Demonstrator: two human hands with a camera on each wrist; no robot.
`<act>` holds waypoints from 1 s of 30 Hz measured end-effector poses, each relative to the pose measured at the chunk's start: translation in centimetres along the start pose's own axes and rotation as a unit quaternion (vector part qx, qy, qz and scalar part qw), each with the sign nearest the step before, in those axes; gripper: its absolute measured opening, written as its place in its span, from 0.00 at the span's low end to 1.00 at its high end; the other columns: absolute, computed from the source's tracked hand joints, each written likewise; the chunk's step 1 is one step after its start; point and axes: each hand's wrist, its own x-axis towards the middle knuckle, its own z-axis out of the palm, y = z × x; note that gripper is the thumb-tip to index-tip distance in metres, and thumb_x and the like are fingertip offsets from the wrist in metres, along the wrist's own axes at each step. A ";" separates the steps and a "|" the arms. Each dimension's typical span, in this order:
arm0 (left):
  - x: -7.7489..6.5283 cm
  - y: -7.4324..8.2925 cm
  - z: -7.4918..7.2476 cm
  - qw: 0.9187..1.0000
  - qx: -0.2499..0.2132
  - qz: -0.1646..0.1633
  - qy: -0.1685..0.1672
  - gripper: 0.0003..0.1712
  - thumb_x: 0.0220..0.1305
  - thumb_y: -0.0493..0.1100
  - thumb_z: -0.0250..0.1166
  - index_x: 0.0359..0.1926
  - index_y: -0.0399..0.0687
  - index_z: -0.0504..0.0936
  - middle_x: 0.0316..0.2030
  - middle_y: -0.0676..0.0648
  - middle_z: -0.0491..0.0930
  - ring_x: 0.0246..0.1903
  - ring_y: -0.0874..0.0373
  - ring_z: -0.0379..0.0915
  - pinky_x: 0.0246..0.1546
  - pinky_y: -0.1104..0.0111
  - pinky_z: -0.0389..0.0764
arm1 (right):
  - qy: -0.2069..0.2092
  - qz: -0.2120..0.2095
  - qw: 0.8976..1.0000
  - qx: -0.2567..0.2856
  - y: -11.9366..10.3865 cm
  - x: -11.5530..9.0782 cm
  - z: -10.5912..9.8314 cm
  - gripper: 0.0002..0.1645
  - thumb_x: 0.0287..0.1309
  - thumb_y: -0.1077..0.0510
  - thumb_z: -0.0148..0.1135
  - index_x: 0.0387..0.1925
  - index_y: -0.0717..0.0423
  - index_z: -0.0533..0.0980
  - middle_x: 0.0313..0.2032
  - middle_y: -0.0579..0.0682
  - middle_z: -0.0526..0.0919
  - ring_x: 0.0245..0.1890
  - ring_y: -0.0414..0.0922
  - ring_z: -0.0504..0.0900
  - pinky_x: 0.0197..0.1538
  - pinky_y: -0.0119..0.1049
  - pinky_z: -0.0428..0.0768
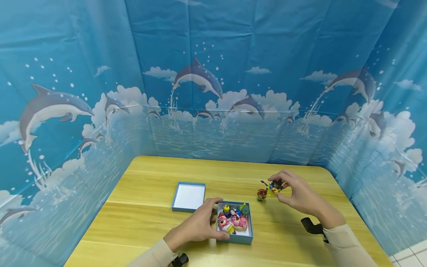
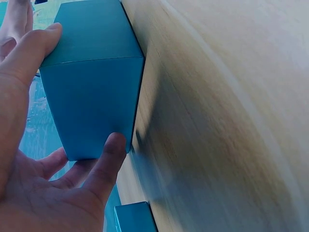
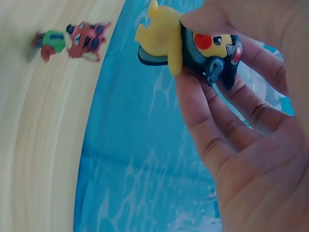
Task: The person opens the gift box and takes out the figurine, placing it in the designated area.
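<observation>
My right hand [image 1: 295,191] pinches a yellow Pikachu figurine [image 3: 161,36] with a dark hood between thumb and fingers, raised over the right part of the table. Just left of it, a reddish-brown fox-like figurine [image 1: 261,194] in green stands on the wood. With thumb and fingers spread across its left side, my left hand [image 1: 200,222] holds a blue open box [image 1: 235,238]. In the left wrist view the thumb and fingertips touch the outer walls of the box [image 2: 91,106]. Several small figurines [image 1: 238,221] crowd inside, including two pink bears.
A shallow blue box lid [image 1: 189,196], white inside, lies left of the box and a little farther back. The yellow wooden table [image 1: 140,207] meets a blue dolphin-print curtain [image 1: 213,137] behind and at both sides.
</observation>
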 end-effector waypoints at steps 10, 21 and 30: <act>0.2 -0.2 0.0 1.000 0.009 0.003 0.001 0.73 0.61 0.72 0.88 0.93 0.52 0.58 0.85 0.43 0.68 0.77 0.48 0.76 0.80 0.42 0.80 | 0.016 0.033 0.999 -0.011 2.1 -1.1 0.2 0.39 0.58 0.75 0.84 0.69 0.55 0.85 0.53 0.48 0.86 0.46 0.41 0.87 0.47 0.39 0.94; 0.1 0.0 0.0 1.000 0.010 -0.001 0.001 0.72 0.61 0.71 0.88 0.93 0.52 0.59 0.86 0.44 0.68 0.78 0.47 0.74 0.81 0.41 0.79 | -0.003 0.090 0.996 -0.022 4.1 -2.1 1.1 0.35 0.60 0.71 0.86 0.68 0.62 0.85 0.51 0.51 0.87 0.46 0.48 0.91 0.49 0.47 0.95; 0.1 0.3 -0.1 1.000 0.012 -0.002 -0.001 0.72 0.61 0.71 0.88 0.93 0.53 0.59 0.85 0.44 0.68 0.78 0.49 0.75 0.81 0.42 0.79 | -0.032 0.132 0.991 0.003 5.3 -2.9 2.5 0.35 0.60 0.72 0.85 0.67 0.58 0.85 0.54 0.55 0.86 0.48 0.47 0.88 0.51 0.49 0.94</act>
